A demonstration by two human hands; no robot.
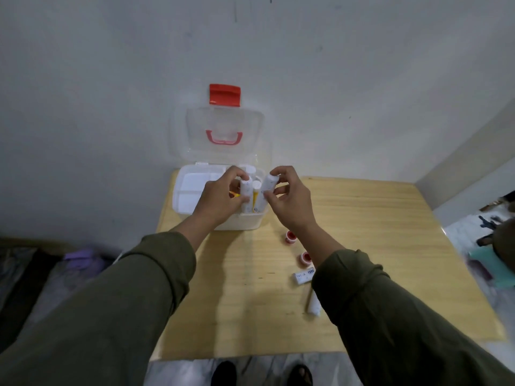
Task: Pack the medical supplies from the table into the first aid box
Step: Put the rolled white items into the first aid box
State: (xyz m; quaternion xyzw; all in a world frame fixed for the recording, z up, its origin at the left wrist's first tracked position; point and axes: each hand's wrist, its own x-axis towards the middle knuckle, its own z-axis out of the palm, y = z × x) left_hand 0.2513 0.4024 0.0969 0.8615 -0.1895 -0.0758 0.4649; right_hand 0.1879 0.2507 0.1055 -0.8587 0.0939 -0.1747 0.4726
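Note:
The white first aid box stands open at the table's far left corner, its clear lid with a red latch leaning on the wall. My left hand grips a white bandage roll standing in the box's right part. My right hand holds another white roll just over the same part. A yellow-and-white tube stands between them. On the table lie two red-cored tape rolls, a small white box and a white roll.
The wooden table runs to the right and toward me, with a grey wall behind it. A bed with dark clothes lies to the left. Clutter and a teal item sit on the floor to the right.

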